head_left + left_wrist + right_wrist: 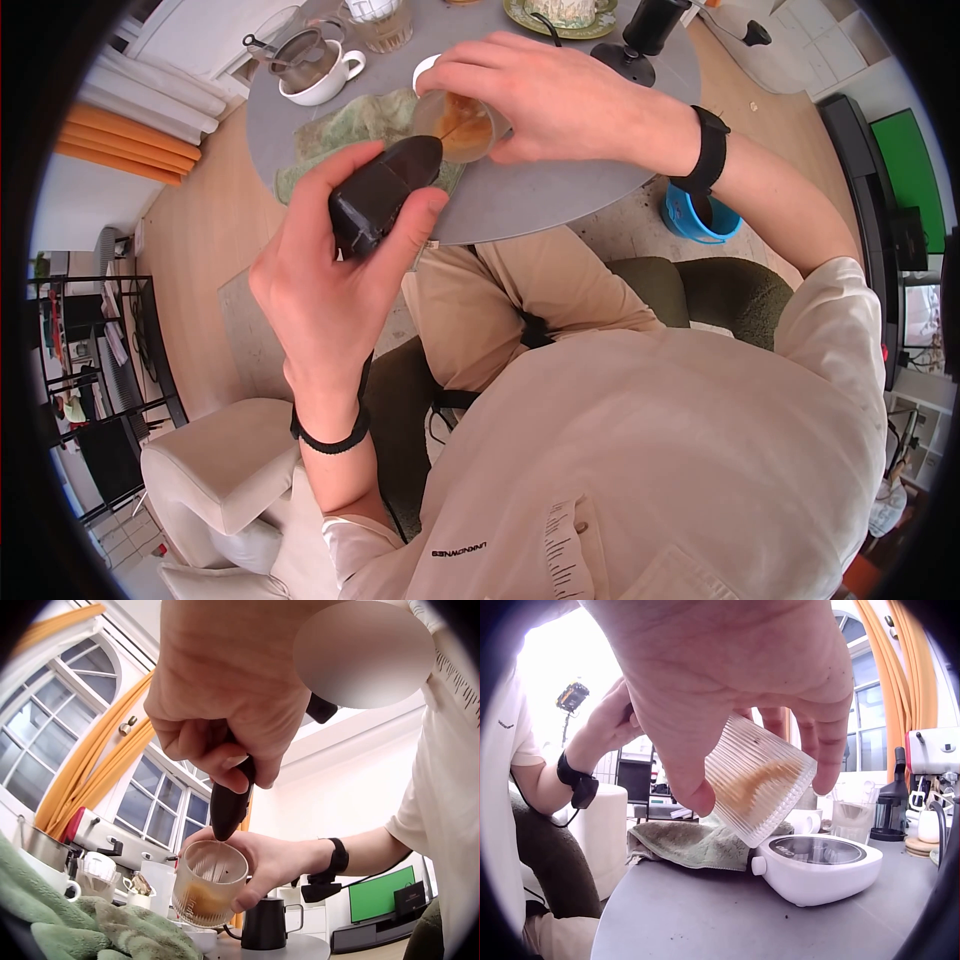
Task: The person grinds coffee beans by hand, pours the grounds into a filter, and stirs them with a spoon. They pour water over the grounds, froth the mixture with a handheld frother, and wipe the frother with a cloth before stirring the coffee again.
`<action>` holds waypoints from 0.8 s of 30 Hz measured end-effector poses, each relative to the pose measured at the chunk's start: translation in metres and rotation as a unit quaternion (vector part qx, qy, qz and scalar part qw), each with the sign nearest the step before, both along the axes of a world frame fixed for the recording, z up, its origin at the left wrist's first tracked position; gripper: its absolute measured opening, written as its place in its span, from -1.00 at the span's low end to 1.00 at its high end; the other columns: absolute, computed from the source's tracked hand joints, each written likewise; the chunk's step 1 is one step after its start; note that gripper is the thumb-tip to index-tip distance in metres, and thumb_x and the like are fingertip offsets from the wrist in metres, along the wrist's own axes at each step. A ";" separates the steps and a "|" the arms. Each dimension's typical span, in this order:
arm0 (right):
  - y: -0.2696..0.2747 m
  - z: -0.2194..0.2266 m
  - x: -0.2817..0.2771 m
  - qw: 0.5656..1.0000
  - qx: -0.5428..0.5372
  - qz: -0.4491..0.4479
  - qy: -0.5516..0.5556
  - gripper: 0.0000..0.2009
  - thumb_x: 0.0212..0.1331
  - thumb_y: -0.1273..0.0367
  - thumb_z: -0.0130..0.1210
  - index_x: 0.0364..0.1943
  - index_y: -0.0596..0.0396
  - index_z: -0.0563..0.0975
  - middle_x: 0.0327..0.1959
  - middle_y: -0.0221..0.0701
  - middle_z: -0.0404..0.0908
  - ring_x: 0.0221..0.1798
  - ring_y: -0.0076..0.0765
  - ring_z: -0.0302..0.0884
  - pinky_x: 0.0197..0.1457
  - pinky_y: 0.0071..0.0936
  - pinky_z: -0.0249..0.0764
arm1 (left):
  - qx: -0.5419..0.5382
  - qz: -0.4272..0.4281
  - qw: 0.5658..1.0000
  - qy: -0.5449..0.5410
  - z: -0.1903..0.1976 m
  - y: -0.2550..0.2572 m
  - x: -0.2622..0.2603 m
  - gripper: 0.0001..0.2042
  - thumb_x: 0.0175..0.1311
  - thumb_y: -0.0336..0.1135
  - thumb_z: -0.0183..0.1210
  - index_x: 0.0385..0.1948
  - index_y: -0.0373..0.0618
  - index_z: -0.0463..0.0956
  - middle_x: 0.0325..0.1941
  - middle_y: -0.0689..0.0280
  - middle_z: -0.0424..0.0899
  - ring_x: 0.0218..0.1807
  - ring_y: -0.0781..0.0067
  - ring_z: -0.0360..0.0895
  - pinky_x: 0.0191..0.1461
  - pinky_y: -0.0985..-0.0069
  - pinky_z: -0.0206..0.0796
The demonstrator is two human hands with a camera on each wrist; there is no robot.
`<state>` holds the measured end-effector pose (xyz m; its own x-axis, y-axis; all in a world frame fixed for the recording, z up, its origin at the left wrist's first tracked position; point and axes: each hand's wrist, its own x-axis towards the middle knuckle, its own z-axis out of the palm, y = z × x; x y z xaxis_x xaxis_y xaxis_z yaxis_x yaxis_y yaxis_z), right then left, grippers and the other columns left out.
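My left hand (320, 270) grips a black handheld frother (385, 195), its tapered end angled down at the mouth of a ribbed clear glass (196, 900). A thin shaft runs from that tip into the glass in the head view. The right hand (560, 100) holds the glass by its sides, thumb on one side and fingers on the other. It is tilted above the table, with orange-brown liquid (761, 787) in it. Beneath the hands lies a green towel (345, 135). Near the glass stands a white appliance (829, 881) with a dark round top and a side knob.
On the grey table (570, 190) stand a white cup (322, 92) with a metal strainer, a drinking glass (385, 30), a black kettle (264, 926) and a green-patterned plate (590, 28). A blue bucket (690, 225) is on the floor past the table edge.
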<state>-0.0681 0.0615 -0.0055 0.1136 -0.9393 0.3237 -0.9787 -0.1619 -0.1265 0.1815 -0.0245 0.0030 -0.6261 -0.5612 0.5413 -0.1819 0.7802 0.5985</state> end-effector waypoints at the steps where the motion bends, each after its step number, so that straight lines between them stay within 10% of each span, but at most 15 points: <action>1: 0.000 0.000 0.000 1.000 -0.004 0.002 0.002 -0.29 -0.05 0.43 0.41 0.33 -0.19 0.49 0.21 -0.50 0.59 0.22 -0.16 0.58 0.21 -0.19 0.69 | -0.003 0.000 1.000 0.000 0.000 0.000 0.000 -0.58 0.24 -0.32 0.58 0.09 -0.22 0.69 -0.20 0.32 0.84 -0.22 0.72 0.65 -0.15 0.71 0.51; 24: -0.001 0.002 -0.003 1.000 -0.009 0.002 -0.001 -0.27 -0.04 0.44 0.43 0.34 -0.19 0.47 0.20 -0.47 0.58 0.21 -0.13 0.57 0.25 -0.18 0.64 | 0.022 0.018 0.999 0.033 0.000 -0.001 -0.001 -0.54 0.07 -0.22 0.66 0.00 -0.12 0.71 -0.24 0.19 0.85 -0.25 0.46 0.82 -0.22 0.53 0.62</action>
